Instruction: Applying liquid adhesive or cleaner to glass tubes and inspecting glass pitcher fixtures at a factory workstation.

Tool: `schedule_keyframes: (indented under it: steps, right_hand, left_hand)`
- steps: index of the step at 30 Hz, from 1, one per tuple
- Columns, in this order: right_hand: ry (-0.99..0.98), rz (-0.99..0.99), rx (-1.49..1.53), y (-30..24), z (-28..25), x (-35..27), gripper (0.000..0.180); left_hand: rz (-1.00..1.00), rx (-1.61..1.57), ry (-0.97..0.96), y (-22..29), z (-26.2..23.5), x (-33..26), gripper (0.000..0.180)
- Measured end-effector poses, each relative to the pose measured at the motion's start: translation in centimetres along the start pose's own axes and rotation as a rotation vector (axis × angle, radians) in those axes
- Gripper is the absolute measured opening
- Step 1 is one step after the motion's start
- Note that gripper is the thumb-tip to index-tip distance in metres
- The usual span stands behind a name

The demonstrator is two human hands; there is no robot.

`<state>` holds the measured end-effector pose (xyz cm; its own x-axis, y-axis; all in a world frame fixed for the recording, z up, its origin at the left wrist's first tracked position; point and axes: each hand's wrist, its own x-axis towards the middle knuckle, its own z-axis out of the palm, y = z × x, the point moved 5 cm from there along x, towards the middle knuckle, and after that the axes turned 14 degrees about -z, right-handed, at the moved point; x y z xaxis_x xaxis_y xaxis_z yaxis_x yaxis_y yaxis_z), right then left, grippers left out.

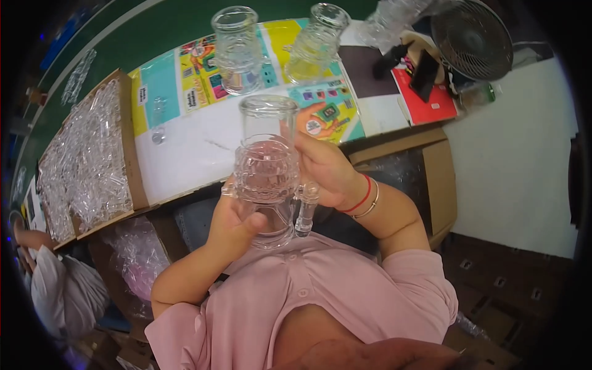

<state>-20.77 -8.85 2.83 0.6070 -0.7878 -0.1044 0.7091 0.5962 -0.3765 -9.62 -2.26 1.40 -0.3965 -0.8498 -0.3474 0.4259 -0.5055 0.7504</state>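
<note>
Holding clear, ribbed, cylindrical glass vessel (266, 172) between curled left grip (236, 223) and curled right grip (325, 168), with two similar vessels (236, 54) beyond.

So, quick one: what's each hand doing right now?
Left hand: closed on the lower part of a clear glass vessel.
Right hand: holding the same vessel at its right side, fingers partly hidden.

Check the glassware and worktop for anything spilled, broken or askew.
No spill shows; the held glass vessel looks undamaged. Slightly odd: one small clear piece sits loose on the worktop, outside the carton of clear pieces.
</note>
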Motion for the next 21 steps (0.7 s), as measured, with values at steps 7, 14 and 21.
schedule_keyframes:
  steps: [7, 14, 21]
  right_hand:
    - [0.041, 0.003, -0.073, 0.0, 0.2, -1.3, 0.037]
    - [-0.012, 0.022, 0.036, 0.1, -0.1, -1.8, 0.037]
    - [0.018, 0.012, 0.086, 0.1, -0.6, -2.0, 0.035]
  left_hand:
    - [0.053, 0.087, -0.009, -0.1, 1.1, -1.2, 0.093]
    - [-0.053, 0.034, -0.029, -0.2, 1.4, -1.0, 0.095]
    - [-0.146, 0.000, -0.002, 0.5, 1.8, -0.3, 0.106]
